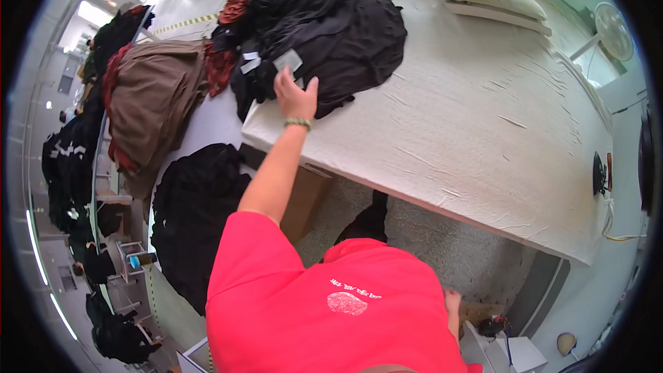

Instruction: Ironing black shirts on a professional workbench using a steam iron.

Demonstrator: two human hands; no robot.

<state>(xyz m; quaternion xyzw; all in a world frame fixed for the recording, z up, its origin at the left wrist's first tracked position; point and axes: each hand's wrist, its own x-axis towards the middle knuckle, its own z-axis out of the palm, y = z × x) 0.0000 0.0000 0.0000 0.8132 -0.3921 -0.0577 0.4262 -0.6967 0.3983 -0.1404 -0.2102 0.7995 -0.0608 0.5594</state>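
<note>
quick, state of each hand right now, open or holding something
Left hand: open, at the pale label on the black garment pile; contact unclear.
Right hand: mostly hidden beside the red shirt, cannot tell.

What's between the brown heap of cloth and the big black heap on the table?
In the head view, dark red cloth lies between the brown heap and the black heap; whether it belongs to either, I cannot tell.

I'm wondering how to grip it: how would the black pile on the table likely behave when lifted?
Probably floppy: the black pile lies in loose, rumpled folds. It would likely sag from a grip, as its edges look soft and uneven. Rolling seems unlikely, since it spreads broadly over the table.
</note>
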